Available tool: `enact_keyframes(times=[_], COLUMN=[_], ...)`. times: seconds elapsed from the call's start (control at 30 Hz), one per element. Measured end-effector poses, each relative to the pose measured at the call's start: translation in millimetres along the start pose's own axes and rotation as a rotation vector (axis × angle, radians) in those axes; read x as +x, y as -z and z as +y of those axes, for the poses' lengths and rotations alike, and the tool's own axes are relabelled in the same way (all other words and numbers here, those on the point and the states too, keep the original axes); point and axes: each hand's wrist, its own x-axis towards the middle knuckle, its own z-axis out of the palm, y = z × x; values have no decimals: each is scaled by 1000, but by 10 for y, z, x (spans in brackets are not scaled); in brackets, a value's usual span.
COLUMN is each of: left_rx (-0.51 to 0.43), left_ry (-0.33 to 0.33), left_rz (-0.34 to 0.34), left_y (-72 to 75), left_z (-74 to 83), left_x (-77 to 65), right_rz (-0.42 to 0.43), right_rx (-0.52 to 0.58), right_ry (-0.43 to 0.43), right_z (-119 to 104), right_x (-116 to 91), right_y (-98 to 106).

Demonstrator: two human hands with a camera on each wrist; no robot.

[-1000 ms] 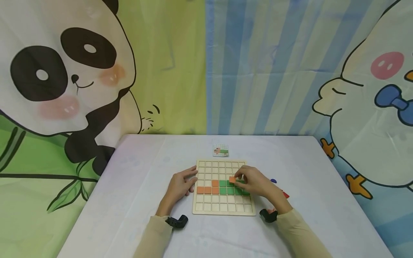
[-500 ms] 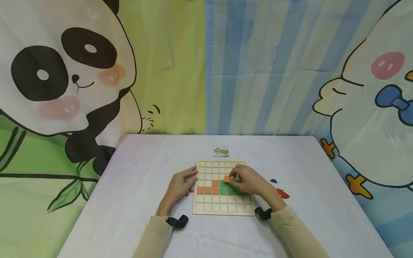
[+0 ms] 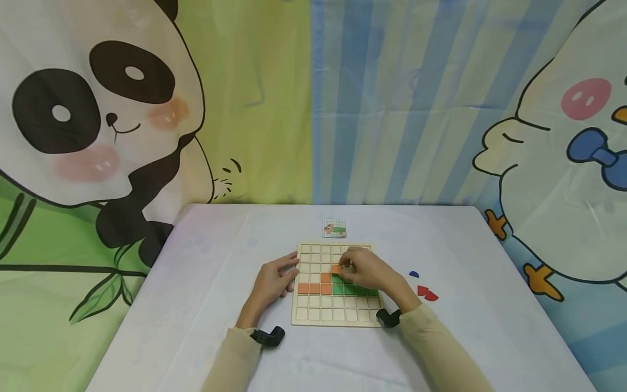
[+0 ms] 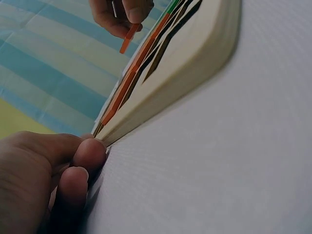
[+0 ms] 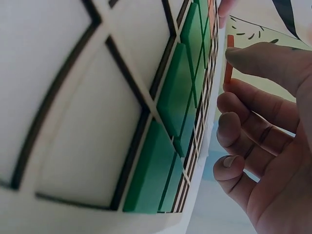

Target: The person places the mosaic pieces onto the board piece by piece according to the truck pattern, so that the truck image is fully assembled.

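Observation:
A wooden grid board [image 3: 338,316] lies on the table with orange tiles [image 3: 315,289] and green tiles [image 3: 350,289] set in its squares. My right hand [image 3: 369,270] is over the board, pinching an orange square tile [image 3: 336,269] between thumb and fingertip. In the right wrist view that tile [image 5: 229,58] is edge-on, held off the grid, while the other fingers curl loosely below. At the board's left edge is my left hand [image 3: 272,279]; its relaxed fingertips [image 4: 91,153] touch the wooden rim in the left wrist view.
A small picture card [image 3: 334,228] with a coloured grid pattern lies beyond the board. To the right are a blue half-round piece [image 3: 413,274] and red pieces [image 3: 428,293]. Printed curtains [image 3: 392,109] hang behind the table's back edge.
My right hand has moved left across the board with the orange tile, slightly away from me. Red pieces behind the right wrist are uncovered. The left hand stays at the board's edge.

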Motion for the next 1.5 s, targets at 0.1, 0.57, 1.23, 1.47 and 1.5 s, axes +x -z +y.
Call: enact_keyframes(times=[0.1, 0.57, 1.23, 1.47, 1.5], left_rx=[2, 15, 0, -2, -3], left_ry=[-4, -12, -23, -7, -3], left_rz=[1, 1, 7, 13, 14], left_y=[5, -6, 0, -7, -11], left_z=[6, -11, -9, -6, -6], left_x=[-3, 19, 1, 4, 3], right_rz=[-5, -26, -26, -22, -17], right_rx=[0, -28, -20, -13, -11], right_ry=[-8, 11, 41, 50, 52], right_z=[-2, -55, -58, -63, -59], right_x=[30, 190, 260, 245, 235], right_y=[-21, -76, -137, -131, -129])
